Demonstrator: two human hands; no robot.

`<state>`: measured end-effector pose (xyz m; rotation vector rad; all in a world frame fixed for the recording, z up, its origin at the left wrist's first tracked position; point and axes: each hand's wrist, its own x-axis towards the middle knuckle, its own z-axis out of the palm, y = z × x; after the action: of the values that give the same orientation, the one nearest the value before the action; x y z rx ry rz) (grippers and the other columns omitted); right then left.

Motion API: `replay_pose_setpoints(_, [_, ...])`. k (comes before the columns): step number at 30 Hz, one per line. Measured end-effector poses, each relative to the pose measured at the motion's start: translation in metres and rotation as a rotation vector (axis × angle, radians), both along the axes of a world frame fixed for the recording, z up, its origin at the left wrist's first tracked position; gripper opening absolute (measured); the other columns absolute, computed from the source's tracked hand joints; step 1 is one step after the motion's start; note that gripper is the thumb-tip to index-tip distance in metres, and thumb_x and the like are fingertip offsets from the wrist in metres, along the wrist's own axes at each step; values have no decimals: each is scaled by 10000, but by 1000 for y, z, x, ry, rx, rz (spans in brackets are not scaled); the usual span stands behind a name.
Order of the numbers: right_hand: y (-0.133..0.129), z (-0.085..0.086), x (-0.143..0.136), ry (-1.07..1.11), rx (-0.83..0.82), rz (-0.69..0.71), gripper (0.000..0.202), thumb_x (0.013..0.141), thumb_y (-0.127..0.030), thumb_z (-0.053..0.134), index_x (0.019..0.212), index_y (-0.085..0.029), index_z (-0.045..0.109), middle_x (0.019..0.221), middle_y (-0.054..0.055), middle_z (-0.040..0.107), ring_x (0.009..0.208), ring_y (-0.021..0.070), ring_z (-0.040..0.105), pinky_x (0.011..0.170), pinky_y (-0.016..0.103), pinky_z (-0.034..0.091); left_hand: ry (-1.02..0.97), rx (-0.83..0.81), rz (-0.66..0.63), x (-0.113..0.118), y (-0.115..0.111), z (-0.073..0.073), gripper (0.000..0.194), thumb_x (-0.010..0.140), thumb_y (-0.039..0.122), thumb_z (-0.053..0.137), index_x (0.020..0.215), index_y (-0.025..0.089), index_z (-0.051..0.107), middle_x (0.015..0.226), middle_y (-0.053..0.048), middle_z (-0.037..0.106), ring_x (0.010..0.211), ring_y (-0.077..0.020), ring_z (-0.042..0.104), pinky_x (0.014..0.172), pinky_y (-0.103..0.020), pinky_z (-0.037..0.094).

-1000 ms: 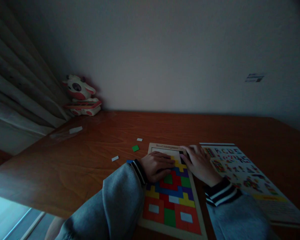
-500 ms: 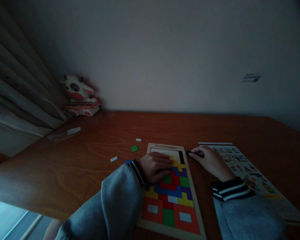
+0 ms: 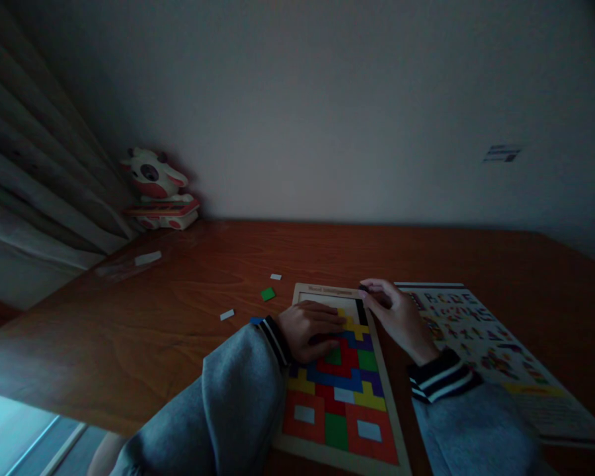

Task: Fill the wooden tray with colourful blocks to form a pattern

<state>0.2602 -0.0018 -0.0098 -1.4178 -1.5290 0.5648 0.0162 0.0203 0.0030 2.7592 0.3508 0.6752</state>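
Observation:
A wooden puzzle board lies on the table, mostly filled with flat red, blue, green, yellow, purple and white pieces. My left hand rests flat across its upper left part, fingers stretched out and hiding the pieces beneath. Pinched between the thumb and fingertips of my right hand is a small dark puzzle piece, held at the board's upper right corner. Just below it, a black piece lies inside the frame along the right edge. Pale board base shows at the top of the frame.
Left of the board lie a green piece, two white pieces and a partly covered blue piece. A printed pattern sheet lies on the right. A cow toy stands at the back left by the curtain.
My right hand has moved left and slightly up with the dark piece, from beside the board to its upper right corner. My left hand stays in place on the board.

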Motion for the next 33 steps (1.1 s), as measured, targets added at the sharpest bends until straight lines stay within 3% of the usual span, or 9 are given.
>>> replay_pose_setpoints(7, [-1,5,-11,-185,-13,73,295,917,-434,520,992,-225,713,956,65,769,820,217,715,751,357,571,13,-12,-2,-1,1,-2,313,932,340,554,1167,173,676,1258,-95,680,1223,-246,600,1058,-413,481])
replay_pose_setpoints(13, [3,-7,-9,-320,34,122,247,935,-351,505,1050,-228,685,1027,65,739,959,235,691,893,399,523,15,-10,10,0,-1,0,311,937,345,544,1147,168,690,1258,-89,681,1214,-255,605,1057,-410,481])
replay_pose_setpoints(19, [2,-16,-8,-511,113,48,276,934,-343,493,1123,-230,659,1086,105,632,1057,274,617,941,446,484,-8,7,-7,1,-1,-2,306,948,345,534,1145,167,686,1250,-88,685,1208,-235,608,1065,-392,472])
replay_pose_setpoints(33, [2,-19,-7,-502,98,42,236,921,-288,488,1040,-207,675,1031,102,647,985,259,627,896,425,496,-43,28,3,1,0,-5,285,943,323,537,1098,149,701,1185,-95,716,1182,-236,626,1039,-384,491])
